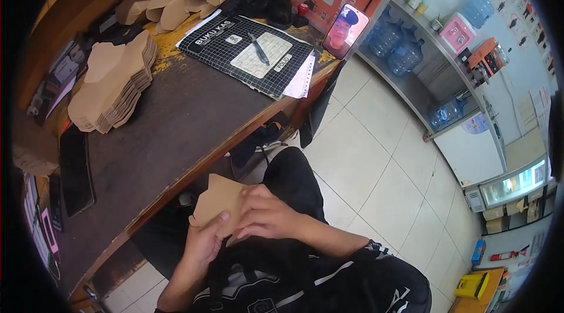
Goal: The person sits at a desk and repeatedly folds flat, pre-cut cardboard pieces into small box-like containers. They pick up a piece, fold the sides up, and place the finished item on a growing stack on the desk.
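Observation:
Over my lap, a brown cardboard box blank (219,198) is held between both hands, partly folded at its right side. My left hand (205,239) grips its lower edge, with the thumb lying flat on the upper face. Bent fingers of my right hand (266,212) press on the right side of the blank and cover that part. A neat stack of flat box blanks (114,79) lies on the dark wooden desk (176,125), up and left of my hands. Behind that stack is a loose pile of folded cardboard pieces (185,2).
On the desk lie a black checked ledger book (220,50) with a pen (258,49) on it, and a dark phone (76,169). Another phone (346,31), its screen lit with a person, stands at the far corner. A shelf with water jugs (405,55) lines the wall.

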Motion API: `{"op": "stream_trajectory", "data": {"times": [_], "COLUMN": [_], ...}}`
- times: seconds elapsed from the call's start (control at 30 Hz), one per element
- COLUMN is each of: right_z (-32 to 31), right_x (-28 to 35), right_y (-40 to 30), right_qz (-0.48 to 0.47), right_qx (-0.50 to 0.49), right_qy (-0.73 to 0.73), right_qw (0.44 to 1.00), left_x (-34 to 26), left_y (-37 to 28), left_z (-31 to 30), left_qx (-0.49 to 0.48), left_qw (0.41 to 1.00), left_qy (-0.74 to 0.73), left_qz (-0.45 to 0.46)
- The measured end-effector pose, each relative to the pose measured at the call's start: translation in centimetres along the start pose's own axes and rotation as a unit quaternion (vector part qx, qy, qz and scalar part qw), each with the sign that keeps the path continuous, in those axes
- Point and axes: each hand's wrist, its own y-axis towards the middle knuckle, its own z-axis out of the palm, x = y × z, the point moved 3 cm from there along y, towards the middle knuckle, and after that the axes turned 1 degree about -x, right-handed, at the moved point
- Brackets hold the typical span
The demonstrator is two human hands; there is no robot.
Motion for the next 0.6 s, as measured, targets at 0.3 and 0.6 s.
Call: {"op": "stream_trajectory", "data": {"times": [0.3,0.6], "right_z": [1.4,2.7], "right_x": [-1.1,-1.5], "right_y": [-1.1,-1.9], "right_qz": [0.219,0.304], "right_qx": [-0.015,-0.085], "right_qy": [0.015,0.068], "right_qw": [0.976,0.946], "left_x": [1.4,2.5], "left_y": [-0.5,-0.3], "left_z": [-0.4,-1.1], "left_qx": [-0.081,-0.096], "left_qw": [0.980,0.967], "left_qy": [0.128,0.125], "left_qz": [0.126,0.202]}}
